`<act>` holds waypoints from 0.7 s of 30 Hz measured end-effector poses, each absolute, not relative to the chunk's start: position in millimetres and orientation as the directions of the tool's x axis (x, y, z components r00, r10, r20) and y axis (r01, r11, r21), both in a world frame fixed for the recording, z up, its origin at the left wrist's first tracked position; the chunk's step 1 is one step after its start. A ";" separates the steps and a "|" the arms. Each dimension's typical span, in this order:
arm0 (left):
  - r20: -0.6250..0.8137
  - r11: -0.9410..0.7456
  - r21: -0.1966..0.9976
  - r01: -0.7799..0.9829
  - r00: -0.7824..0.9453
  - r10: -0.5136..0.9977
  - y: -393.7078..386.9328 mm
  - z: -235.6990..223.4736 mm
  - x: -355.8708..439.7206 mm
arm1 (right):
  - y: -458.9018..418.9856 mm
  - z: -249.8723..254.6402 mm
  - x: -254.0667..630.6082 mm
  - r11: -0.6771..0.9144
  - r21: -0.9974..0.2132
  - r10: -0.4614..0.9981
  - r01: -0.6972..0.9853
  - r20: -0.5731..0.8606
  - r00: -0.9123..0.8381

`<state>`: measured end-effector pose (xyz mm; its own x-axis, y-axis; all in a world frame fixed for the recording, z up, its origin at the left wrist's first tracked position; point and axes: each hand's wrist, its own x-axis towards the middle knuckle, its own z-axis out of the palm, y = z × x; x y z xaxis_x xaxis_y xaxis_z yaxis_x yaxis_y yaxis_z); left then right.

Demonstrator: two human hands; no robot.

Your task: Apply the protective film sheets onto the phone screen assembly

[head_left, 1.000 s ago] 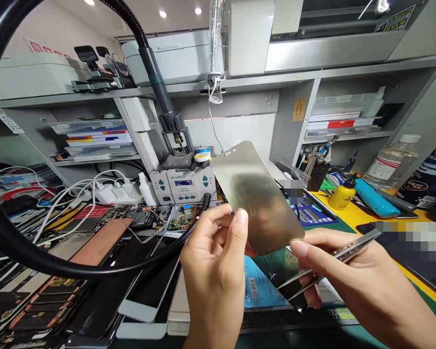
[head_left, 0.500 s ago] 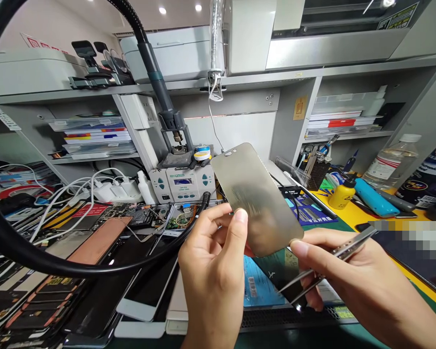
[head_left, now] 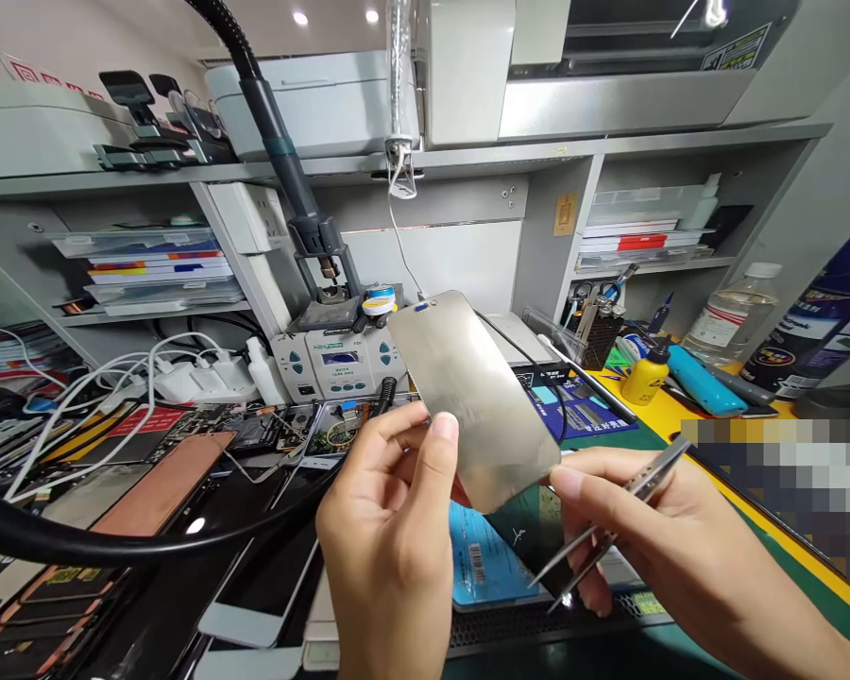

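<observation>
1. Foreground, lower centre: the left hand (head_left: 397,538) is closed on the sheet (head_left: 488,397), its thumb pressed on the face near the left long edge, the fingers behind.
2. Foreground, lower right: the right hand (head_left: 680,548) pinches the sheet's lower-right corner between thumb and finger and also grips the tweezers (head_left: 648,480), whose tips point down and left and stand slightly apart.
3. Centre: the sheet, thin, grey and round-cornered, is raised in both hands. The step in hand appears to be holding it up to view its face; any shift calls for both hands to travel together, with the tweezer tips kept off the surface.
4. Orientation: the long axis runs obliquely from upper left to lower right. The end with small cutouts (head_left: 423,305) points to the upper left, away from the person; the broad face is turned toward the camera.
5. Beneath the sheet, lower centre: a blue packet (head_left: 478,571) lies beside a dark panel (head_left: 524,529).
6. Beyond, centre left: a control box (head_left: 340,364); centre right: a yellow bottle (head_left: 646,378).
</observation>
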<state>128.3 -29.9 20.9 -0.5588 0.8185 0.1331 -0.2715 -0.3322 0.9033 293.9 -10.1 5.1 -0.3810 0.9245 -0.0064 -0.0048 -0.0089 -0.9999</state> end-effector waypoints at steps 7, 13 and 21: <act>0.298 -0.527 0.839 -0.136 -0.696 0.653 -31.9 22.8 129.2 | -5.6 2.9 292.4 -0.034 -0.997 0.944 -0.062 -0.011 -0.330; 0.318 -0.536 0.829 -0.161 -0.652 0.689 -32.0 19.9 126.7 | -7.8 7.9 291.3 -0.043 -0.996 0.925 -0.073 -0.012 -0.379; 0.323 -0.507 0.848 -0.154 -0.608 0.725 -32.7 14.7 130.5 | -9.6 12.3 285.6 -0.055 -0.991 0.915 -0.125 0.000 -0.403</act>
<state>130.5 -32.7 14.7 -0.6081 0.7251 0.3231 -0.1544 -0.5073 0.8478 285.6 -9.6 12.3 -0.4028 0.9153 0.0001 -0.1246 -0.0548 -0.9907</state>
